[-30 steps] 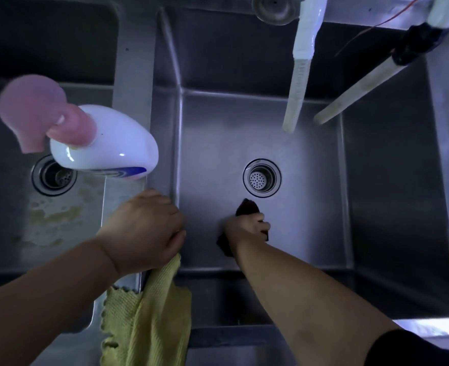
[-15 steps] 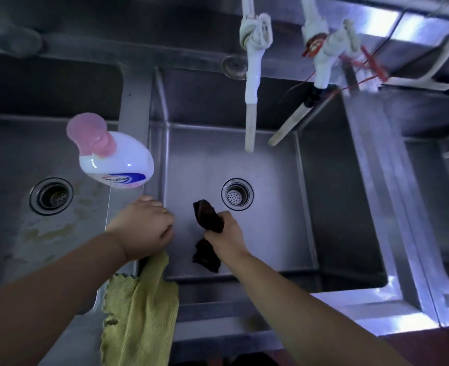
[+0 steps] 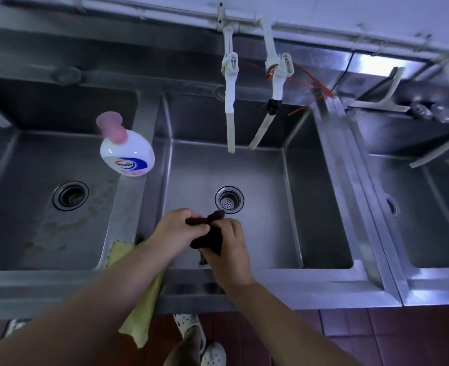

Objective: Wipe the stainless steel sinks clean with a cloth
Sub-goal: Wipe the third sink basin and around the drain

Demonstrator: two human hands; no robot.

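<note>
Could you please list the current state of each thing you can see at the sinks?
Dark cloth: bunched, held above the middle sink.
Left hand: grip closed on the dark cloth.
Right hand: grip closed on it too.
Yellow cloth: draped over the front edge.
Soap bottle: upright on the divider.
Left sink: stained.

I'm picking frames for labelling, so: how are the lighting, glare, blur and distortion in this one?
Head view: dim and bluish overall; bright glare on the steel ledge at top right; wide-angle bending curves the sink edges; the pink cap of the bottle is smeared with blur; the dark cloth between the left hand and right hand shows almost no texture.
</note>
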